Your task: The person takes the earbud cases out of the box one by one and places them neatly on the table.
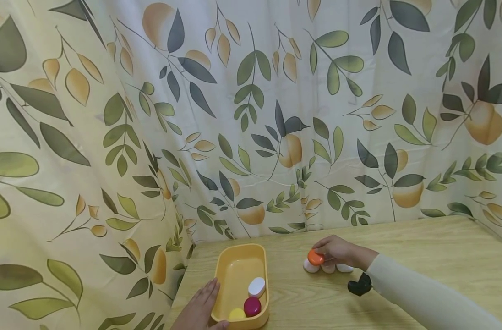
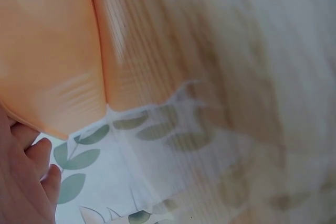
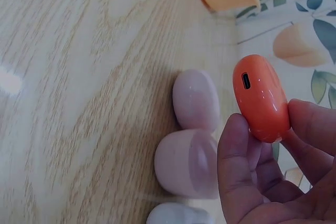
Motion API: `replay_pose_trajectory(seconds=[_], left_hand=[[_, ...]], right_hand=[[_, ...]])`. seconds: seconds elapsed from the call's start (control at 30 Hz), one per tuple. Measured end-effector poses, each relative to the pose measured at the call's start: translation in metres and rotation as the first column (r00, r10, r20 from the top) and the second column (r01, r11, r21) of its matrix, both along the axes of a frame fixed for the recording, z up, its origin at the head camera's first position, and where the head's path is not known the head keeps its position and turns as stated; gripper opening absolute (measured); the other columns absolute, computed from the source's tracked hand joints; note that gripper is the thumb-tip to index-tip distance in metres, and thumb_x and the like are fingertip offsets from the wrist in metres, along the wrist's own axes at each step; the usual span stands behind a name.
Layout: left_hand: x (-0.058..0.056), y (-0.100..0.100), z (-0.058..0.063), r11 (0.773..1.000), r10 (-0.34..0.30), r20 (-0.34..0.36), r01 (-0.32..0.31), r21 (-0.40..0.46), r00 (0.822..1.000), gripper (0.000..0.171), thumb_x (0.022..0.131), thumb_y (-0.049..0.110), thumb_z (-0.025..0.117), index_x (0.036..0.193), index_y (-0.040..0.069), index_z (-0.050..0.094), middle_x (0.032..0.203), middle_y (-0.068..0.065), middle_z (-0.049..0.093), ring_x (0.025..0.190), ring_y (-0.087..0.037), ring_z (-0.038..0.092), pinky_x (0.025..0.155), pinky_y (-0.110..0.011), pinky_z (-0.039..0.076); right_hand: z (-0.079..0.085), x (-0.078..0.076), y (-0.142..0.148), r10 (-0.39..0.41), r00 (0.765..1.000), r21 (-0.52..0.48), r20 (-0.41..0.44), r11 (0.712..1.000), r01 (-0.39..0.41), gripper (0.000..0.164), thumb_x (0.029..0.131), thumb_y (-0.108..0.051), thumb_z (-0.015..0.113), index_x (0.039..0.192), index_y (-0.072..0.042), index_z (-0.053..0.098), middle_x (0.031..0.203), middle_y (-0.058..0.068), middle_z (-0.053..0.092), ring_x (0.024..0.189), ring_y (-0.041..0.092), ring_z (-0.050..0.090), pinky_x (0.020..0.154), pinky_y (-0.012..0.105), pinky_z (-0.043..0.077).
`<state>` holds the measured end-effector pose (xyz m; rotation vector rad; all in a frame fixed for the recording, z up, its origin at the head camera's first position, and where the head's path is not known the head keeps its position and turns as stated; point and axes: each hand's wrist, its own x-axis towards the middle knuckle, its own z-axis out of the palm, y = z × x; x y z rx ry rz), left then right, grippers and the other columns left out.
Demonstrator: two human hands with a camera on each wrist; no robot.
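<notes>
My right hand pinches an orange earbud charging case between thumb and fingers. In the right wrist view, a small port shows on the orange case. Beside and below it, two pale pink cases and a white one sit in a row on the table. My left hand rests against the left side of a yellow tray, fingers stretched along its wall. Inside the tray are a white case, a dark magenta case and a yellow one.
The wood-grain table runs back to a leaf-and-fruit patterned curtain, which also hangs along the left. A black device sits at the right wrist, beside the sleeve.
</notes>
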<state>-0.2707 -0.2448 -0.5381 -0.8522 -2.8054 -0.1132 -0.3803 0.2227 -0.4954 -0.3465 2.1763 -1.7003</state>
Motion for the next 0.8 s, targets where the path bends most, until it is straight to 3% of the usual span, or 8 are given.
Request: replay_pose_trajectory(seconds=[0.43, 0.8], left_hand=[[0.002, -0.001, 0.000, 1.000, -0.013, -0.024, 0.014, 0.024, 1.000, 0.094, 0.090, 0.069, 0.046, 0.148, -0.004, 0.035, 0.154, -0.016, 0.032, 0.140, -0.029, 0.032, 0.106, -0.050, 0.035], [0.001, -0.001, -0.002, 1.000, -0.015, -0.020, 0.016, 0.025, 1.000, 0.092, 0.091, 0.067, 0.049, 0.147, -0.005, 0.035, 0.153, -0.018, 0.034, 0.139, -0.030, 0.034, 0.104, -0.052, 0.038]], right_hand=[[0.000, 0.001, 0.022, -0.022, 1.000, -0.019, 0.009, 1.000, 0.023, 0.037, 0.097, -0.005, 0.052, 0.126, 0.019, 0.051, 0.107, 0.015, 0.065, 0.093, 0.025, 0.065, 0.082, 0.043, 0.055], [-0.004, 0.001, 0.037, -0.061, 0.998, -0.019, 0.018, 0.998, 0.062, 0.037, 0.096, -0.005, 0.054, 0.124, 0.019, 0.051, 0.100, 0.011, 0.066, 0.085, 0.021, 0.065, 0.077, 0.040, 0.056]])
